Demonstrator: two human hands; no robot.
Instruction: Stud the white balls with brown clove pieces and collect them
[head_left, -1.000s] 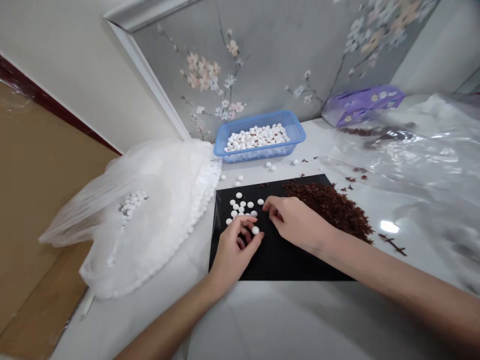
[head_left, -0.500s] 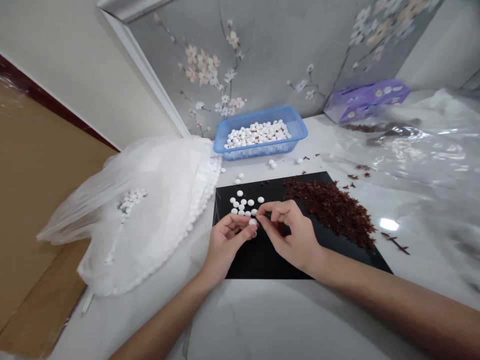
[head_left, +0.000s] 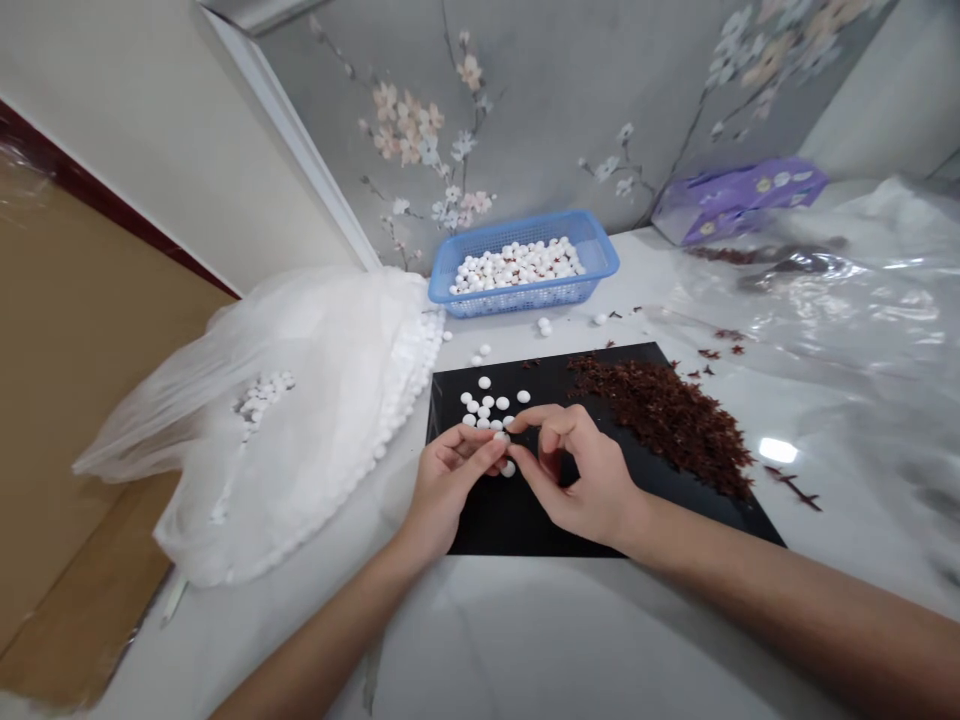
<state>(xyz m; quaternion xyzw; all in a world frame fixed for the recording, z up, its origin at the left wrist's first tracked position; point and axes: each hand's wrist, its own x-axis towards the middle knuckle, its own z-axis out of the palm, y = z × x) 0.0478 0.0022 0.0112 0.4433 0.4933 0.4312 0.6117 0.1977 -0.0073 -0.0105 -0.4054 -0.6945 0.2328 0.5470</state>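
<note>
Over a black board (head_left: 540,525), my left hand (head_left: 448,482) pinches a small white ball (head_left: 502,437) between thumb and fingers. My right hand (head_left: 581,470) is at the ball's right side, thumb and forefinger tips close together; what they hold, if anything, is too small to make out. Another white ball (head_left: 508,468) lies just below the fingertips. Several loose white balls (head_left: 484,402) are grouped on the board behind my hands. A heap of dark red-brown, star-shaped pieces (head_left: 667,415) covers the board's right part.
A blue basket (head_left: 525,297) of white balls, some with brown bits, stands against the flowered wall. On the left lies a clear bag (head_left: 300,430) of white balls. Plastic sheeting (head_left: 817,290) and a purple packet (head_left: 739,200) lie at right. A cardboard box (head_left: 82,400) stands far left.
The right fingertips have moved in against the held ball, which has shifted slightly left and up. A ball below the fingers shows more fully. The view has moved slightly.
</note>
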